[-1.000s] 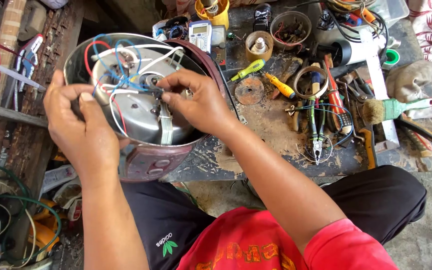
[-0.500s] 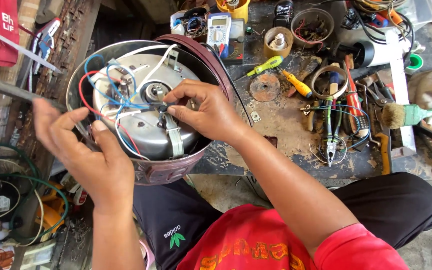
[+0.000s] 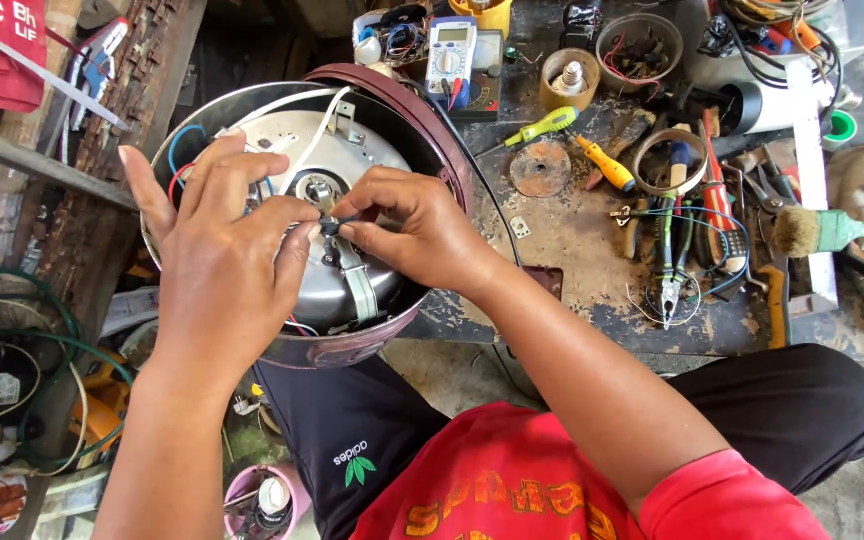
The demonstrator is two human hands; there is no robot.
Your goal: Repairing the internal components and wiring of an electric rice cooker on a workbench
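Fingertips of left hand (image 3: pixel 227 265) and right hand (image 3: pixel 417 225) pinch together on a small black wire end (image 3: pixel 335 224) over the upturned cooker base (image 3: pixel 352 160); tugging could likely snap it.

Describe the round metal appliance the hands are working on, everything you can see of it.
The appliance is a round cooker-like body turned open side up, with a dark red outer shell and a shiny metal inner plate. White, blue and red wires loop across the plate; a grey metal strap runs down from a central fitting. It rests at the workbench edge, over the person's lap. The left hand covers its left half; the right hand pinches a small dark piece at its centre.
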